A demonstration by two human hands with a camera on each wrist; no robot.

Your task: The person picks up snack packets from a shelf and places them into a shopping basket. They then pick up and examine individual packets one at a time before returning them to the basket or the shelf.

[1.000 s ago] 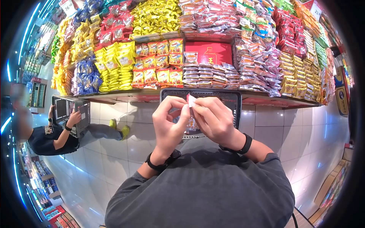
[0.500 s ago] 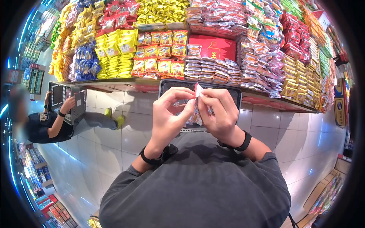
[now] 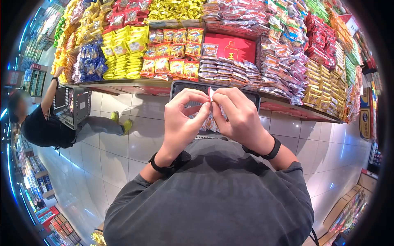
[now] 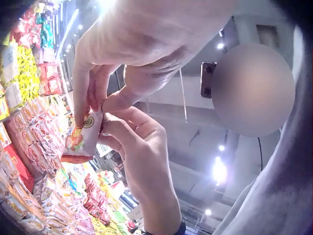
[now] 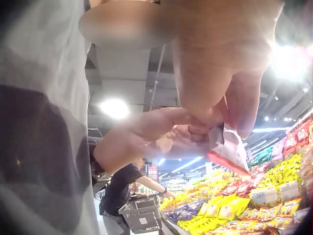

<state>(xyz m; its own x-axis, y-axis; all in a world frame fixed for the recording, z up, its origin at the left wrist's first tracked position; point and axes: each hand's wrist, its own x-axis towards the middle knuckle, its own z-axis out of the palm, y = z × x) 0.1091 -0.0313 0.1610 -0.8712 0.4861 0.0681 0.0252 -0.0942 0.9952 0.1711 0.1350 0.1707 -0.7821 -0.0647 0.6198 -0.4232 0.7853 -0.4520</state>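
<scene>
A small white snack packet [image 4: 87, 139] with a red edge and printed pictures is held between both hands. My left hand [image 3: 180, 117] pinches one side of its top between thumb and fingers. Close against it, my right hand [image 3: 242, 115] pinches the other side, the two sets of fingertips almost meeting. From the head, only a red and white sliver of the packet shows between the fingers. Below the hands is a dark shopping basket [image 3: 257, 102], with several wrapped packets [image 3: 210, 124] inside, partly hidden by the hands.
A tiered display of bagged snacks stands ahead, with yellow bags [image 3: 125, 47], red and yellow packets [image 3: 176, 67] and pinkish packets [image 3: 225, 74]. At the left, another person [image 3: 43, 129] holds a grey basket [image 3: 76, 106] and reaches toward the display.
Both hands keep their pinch on the packet and sit slightly higher in the head view. The person at the left has raised an arm from the basket toward the display.
</scene>
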